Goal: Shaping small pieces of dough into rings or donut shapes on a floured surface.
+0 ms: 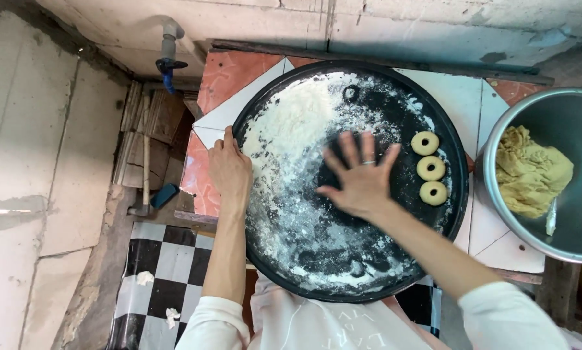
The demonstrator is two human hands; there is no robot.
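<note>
Right hand point(362, 174) flat, splayed, gripping nothing on floured round tray point(265, 259), left hand point(229, 170) steadying rim w/o clenching; wide sweep could prob. smear the three dough rings point(431, 168) nearby.

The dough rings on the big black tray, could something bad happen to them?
Maybe. The right hand is spread flat on the floury black tray, close to the three dough rings, so a wide sweep might squash or smear them. The tray looks wider than the tiled table under it, with its near edge hanging over; the left hand steadies the rim, but hard pressing near that edge could perhaps tip it. Loose flour might also spill off.
</note>
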